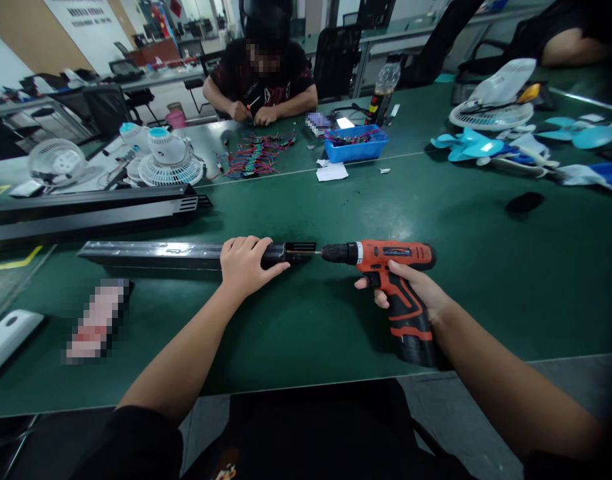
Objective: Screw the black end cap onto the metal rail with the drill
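Nearest cam: wearer's blk clothing (316, 433), below drill, at near edge of tbl. Green tbl (296, 353) extends under & around drill. Co-worker (289, 87) sits beyond drill, far side of tbl, toward L. Two long rails (91, 220) lie far L of drill, farther back. Blk bar (151, 251) lies lengthwise immed. L of drill, slotted end toward it. White fan w/ lt-blue top (169, 148): back L of drill, beyond rails. Orange/blk drill (396, 255): held by handle, chuck aimed L at bar end. Wire bundle (256, 159): back L of drill. Blue tray (360, 151), containing wires: back from drill, slightly L. L hand (243, 265), L of drill: clamped over bar near slotted end, thumb extended toward drill. R hand (422, 287): wrapped around drill handle, fingertip by trigger; trigger pos. can't tell. Bit (317, 253): projects L from drill chuck to slotted end; tip contact can't tell.
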Motion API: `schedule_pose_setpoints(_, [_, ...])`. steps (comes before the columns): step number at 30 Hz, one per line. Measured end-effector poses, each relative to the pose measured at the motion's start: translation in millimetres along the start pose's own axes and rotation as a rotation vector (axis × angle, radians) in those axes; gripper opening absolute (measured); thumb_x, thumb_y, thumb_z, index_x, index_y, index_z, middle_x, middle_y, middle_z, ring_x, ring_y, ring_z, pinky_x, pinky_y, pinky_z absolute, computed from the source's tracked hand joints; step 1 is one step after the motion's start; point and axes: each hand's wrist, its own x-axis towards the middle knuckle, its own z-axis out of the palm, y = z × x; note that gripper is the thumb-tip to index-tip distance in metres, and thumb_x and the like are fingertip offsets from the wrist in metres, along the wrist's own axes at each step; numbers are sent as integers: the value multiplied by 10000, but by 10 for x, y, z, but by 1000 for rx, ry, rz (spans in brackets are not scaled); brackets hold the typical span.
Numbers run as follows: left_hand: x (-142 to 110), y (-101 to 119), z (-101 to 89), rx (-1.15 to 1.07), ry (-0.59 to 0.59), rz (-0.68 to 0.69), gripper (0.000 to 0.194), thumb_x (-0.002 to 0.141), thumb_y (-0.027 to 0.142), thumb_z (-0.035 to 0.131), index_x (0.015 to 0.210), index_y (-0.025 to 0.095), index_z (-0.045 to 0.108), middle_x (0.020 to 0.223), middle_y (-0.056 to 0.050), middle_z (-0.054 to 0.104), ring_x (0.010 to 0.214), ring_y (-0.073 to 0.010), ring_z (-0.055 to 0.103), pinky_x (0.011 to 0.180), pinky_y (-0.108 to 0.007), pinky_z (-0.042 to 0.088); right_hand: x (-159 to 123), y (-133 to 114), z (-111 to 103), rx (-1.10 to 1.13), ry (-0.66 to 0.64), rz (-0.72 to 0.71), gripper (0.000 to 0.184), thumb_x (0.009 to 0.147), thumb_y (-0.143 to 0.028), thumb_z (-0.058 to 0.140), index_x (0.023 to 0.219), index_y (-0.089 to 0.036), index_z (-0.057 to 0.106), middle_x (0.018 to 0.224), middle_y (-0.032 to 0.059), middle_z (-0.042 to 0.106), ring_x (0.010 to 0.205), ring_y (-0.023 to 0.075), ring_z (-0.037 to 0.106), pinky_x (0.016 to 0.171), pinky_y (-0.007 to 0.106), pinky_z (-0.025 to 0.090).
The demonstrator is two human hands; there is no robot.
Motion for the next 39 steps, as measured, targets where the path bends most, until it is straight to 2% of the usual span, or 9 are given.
schedule_pose_setpoints(2, [1,-1,3,-10,-5,-2,589,894,779,598,1145,265,740,1061,-104,777,1031,-344,677,983,-500,424,8,13,-23,-8,-4,1,461,900,-535,715,1127,-133,722,840,114,773,517,138,556,432,251,449])
schedule_pose_setpoints(7, [-1,-3,10,-13,-6,-5,588,889,785,600,1152,278,741,1066,-103,776,1039,-345,675,990,-503,423,13,33,-64,-30,-61,19,432,884,-520,739,1028,-112,742,558,24,587,527,146,512,457,243,430])
schedule_pose_setpoints(12, [0,5,-1,-16,-19,-10,599,892,774,602,1164,260,747,1073,-116,773,1048,-360,672,991,-517,423,1,38,-47,-24,-86,-15,400,857,-455,779,1067,-115,762,573,14,593,544,143,526,487,238,462])
schedule_pose_setpoints(14, [1,8,-4,-15,-21,-9,606,893,779,595,1162,258,747,1073,-115,773,1051,-359,672,992,-515,423,-8,36,-20,-14,-86,-20,399,861,-442,777,1092,-117,763,670,50,679,578,149,576,512,241,498])
schedule_pose_setpoints(18, [1,7,-1,-7,-9,-4,602,897,781,591,1150,258,745,1068,-108,776,1043,-347,677,992,-503,422,-25,28,4,17,-90,-49,403,857,-414,769,1171,-165,730,1104,129,785,748,181,699,677,302,601])
schedule_pose_setpoints(22, [3,7,-1,-17,-13,-9,599,893,777,600,1149,256,748,1069,-113,775,1036,-353,675,984,-511,423,-12,42,-79,-41,-148,62,458,881,-522,742,1145,-148,727,792,72,736,653,182,688,601,285,574])
schedule_pose_setpoints(26, [3,6,-3,-15,-14,-6,607,897,783,588,1156,258,746,1069,-113,777,1041,-355,677,985,-510,426,17,65,-92,-22,-173,-29,384,875,-508,759,1024,-157,717,584,-22,558,478,113,473,515,254,508])
schedule_pose_setpoints(30, [3,7,-4,-18,-16,-8,591,897,779,591,1154,270,744,1074,-109,776,1041,-350,675,986,-511,425,24,70,-10,5,-144,-104,306,855,-433,781,1016,-194,681,847,20,643,462,63,276,475,252,461])
schedule_pose_setpoints(39, [4,10,-12,-19,-19,-7,601,896,778,595,1158,257,744,1081,-116,779,1049,-354,679,986,-515,432,29,66,8,33,-126,-81,335,813,-429,809,1017,-201,673,897,15,631,476,56,207,464,240,446])
